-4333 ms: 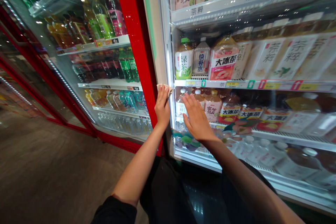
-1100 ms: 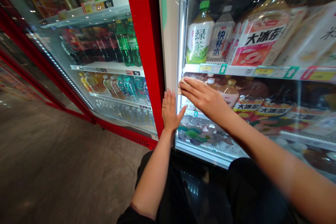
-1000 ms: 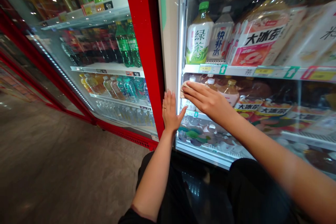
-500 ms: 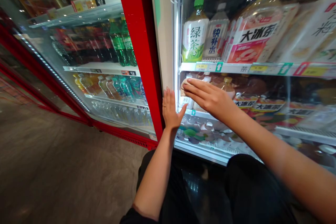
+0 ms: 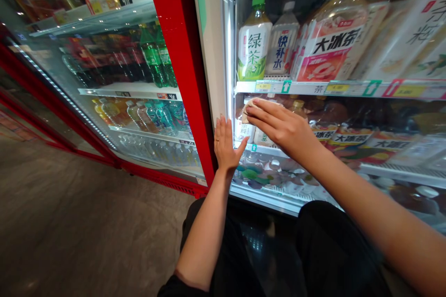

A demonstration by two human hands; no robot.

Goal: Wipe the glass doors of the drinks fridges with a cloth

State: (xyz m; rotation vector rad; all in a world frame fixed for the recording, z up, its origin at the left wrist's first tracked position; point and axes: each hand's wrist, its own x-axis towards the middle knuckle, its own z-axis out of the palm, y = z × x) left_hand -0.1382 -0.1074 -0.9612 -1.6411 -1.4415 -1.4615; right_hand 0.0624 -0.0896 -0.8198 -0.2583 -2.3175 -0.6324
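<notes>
My right hand (image 5: 278,123) presses a small pale cloth (image 5: 248,110) against the glass door (image 5: 334,116) of a lit drinks fridge, at the level of the second shelf. Most of the cloth is hidden under my fingers. My left hand (image 5: 227,144) lies flat on the light door frame (image 5: 208,46), fingers stretched up and thumb out to the right. It holds nothing. Behind the glass stand a green-capped tea bottle (image 5: 255,39) and a large pink-labelled tea bottle (image 5: 336,39) on the upper shelf.
On the left stands a red-framed fridge (image 5: 177,55) with rows of bottles, including green ones (image 5: 150,55). A shelf edge with price tags (image 5: 334,88) runs behind the glass. My knees, in black trousers (image 5: 324,241), are close to the fridge base. Grey floor (image 5: 87,222) extends at lower left.
My right hand and the cloth have slid slightly to the right and up across the glass. The left hand stays flat on the frame. The view has shifted slightly.
</notes>
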